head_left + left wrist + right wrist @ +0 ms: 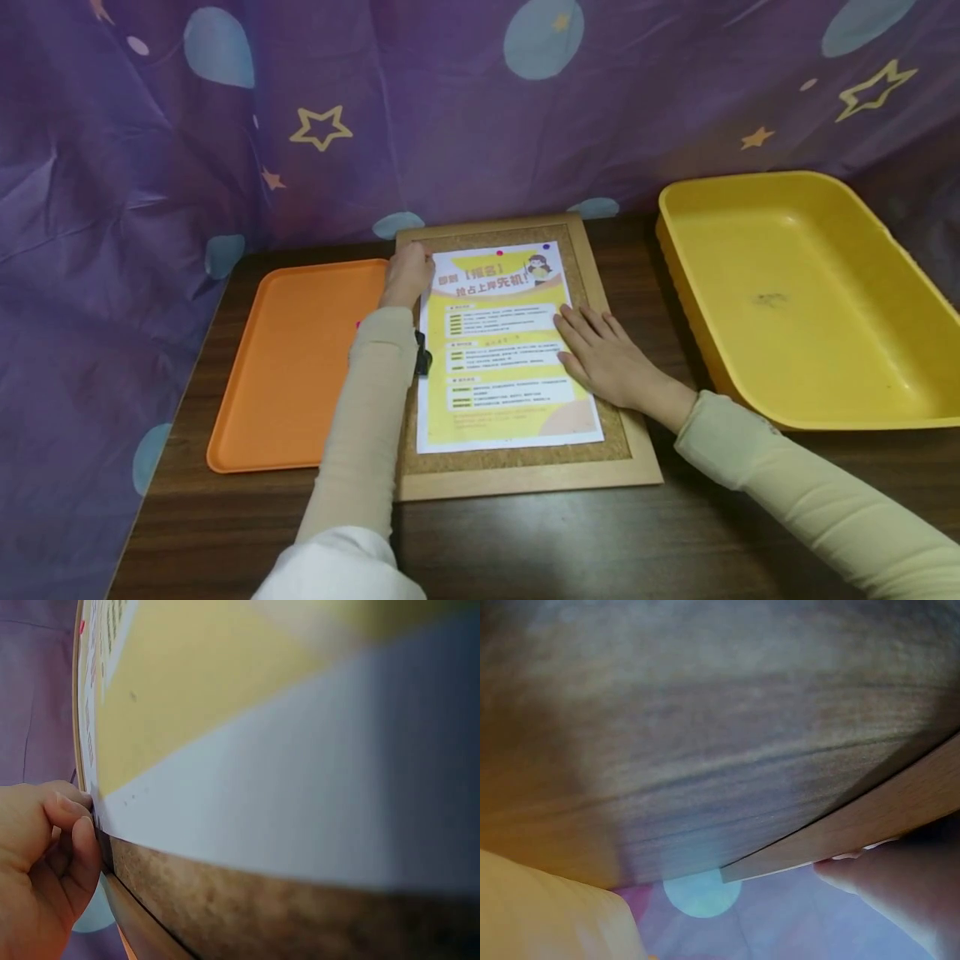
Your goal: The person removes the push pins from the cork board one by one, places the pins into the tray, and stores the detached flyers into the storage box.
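A yellow-and-white printed poster [502,367] lies on a cork board [457,462] with a wooden frame [525,482]. Along the poster's top edge are a red push pin [499,252] and a blue push pin [547,247]. At the upper left corner of the paper, my left hand [408,273] pinches with thumb and fingers. In the left wrist view the fingertips [84,825] meet at that corner; they hide whatever small thing is between them. My right hand [603,354] rests with fingers extended over the poster's right edge and the frame.
Left of the board lies an orange tray [277,375], with a pink pin [358,323] showing beside my left sleeve. A deep yellow bin [810,317] stands to the right. Behind the dark wooden table [540,542] hangs a purple star-patterned curtain [450,108].
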A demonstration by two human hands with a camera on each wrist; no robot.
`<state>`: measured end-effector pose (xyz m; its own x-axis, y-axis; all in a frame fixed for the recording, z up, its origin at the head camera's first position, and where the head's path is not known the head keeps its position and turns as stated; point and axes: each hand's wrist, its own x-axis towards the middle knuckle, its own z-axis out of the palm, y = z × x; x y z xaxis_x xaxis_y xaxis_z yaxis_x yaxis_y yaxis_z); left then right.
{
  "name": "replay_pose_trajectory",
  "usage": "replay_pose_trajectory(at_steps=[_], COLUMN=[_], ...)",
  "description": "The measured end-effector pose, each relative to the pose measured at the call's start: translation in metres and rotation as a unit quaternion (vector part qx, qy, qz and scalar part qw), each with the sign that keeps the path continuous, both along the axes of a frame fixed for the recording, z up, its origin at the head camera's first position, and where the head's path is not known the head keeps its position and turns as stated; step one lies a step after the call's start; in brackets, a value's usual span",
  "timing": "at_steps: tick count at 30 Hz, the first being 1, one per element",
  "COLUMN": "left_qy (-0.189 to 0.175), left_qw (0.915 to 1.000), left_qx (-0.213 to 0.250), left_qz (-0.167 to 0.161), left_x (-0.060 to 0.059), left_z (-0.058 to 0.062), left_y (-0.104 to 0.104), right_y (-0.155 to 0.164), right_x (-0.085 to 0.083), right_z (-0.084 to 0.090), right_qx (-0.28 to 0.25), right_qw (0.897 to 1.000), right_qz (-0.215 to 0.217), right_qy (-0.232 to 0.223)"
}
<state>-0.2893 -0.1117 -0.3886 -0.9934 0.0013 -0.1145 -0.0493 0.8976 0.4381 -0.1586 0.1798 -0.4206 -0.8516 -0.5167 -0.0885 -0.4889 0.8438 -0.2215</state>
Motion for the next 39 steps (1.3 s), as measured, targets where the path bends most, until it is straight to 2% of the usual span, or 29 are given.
replay_pose_trajectory(at_steps=[11,18,28,34,39], left_qy=[0.004,0.002,-0.032,-0.05,-0.045], left_qw=[0.9999,0.9982,0.9988,0.9974,0.9975], left_qx=[0.009,0.06,0.031,0.049,0.052], left_qz=[-0.009,-0.002,-0.022,-0.017,-0.016], left_x=[0.0019,-0.0019,-0.0015,-0.0004,-0.0009], left_z=[0.0002,-0.0029,-0.0003,-0.0013,-0.0007], left_y=[-0.0018,-0.008,-0.0085,-0.0095,-0.0076], right_y=[-0.0005,0.0,-0.0016,-0.0021,-0.0011], right_x=[-0.0004,-0.0005,-0.0003,0.0001,0.0005], right_z=[0.0003,0.0003,0.0001,0.0,0.0008], right_qx=[0.007,0.005,0.0,0.003,-0.001], right_qw=[1.0,1.0,1.0,1.0,1.0], right_qz=[-0.004,-0.004,-0.005,-0.004,-0.007], right_qy=[-0.003,0.001,-0.003,-0.001,0.001])
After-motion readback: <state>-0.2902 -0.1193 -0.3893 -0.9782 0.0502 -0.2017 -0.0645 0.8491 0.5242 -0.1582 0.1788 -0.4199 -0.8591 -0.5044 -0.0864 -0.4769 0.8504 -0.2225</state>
